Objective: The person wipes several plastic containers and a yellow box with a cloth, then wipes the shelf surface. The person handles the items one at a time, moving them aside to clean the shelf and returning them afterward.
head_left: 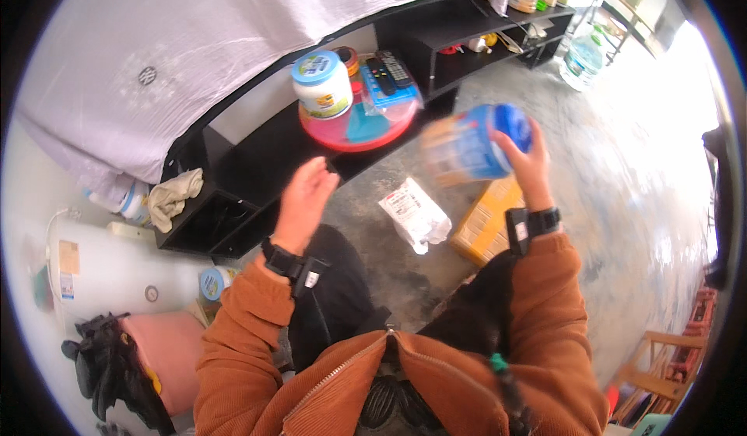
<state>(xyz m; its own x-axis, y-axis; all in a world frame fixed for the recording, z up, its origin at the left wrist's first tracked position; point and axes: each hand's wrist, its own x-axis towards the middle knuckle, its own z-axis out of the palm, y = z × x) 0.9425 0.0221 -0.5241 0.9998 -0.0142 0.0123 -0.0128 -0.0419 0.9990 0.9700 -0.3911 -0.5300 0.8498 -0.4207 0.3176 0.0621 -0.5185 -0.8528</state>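
Observation:
My right hand (527, 160) grips a clear plastic jar (471, 142) by its blue lid and holds it tilted on its side above the floor. The jar has a blue label and tan contents, blurred by motion. My left hand (302, 206) is raised in front of the black low cabinet, fingers loosely bent, with nothing visible in it. Beyond it, a round red-rimmed tray (354, 145) holds a white tub (321, 86) with a light blue lid, remote controls (389, 70) and a blue flat packet (381, 100).
A white plastic parcel (416, 212) and a taped cardboard box (489, 220) lie on the grey floor before me. The black cabinet (257, 160) runs along the cloth-covered back. A crumpled cloth (174, 199) hangs over its left end. A large water bottle (585, 59) stands far right.

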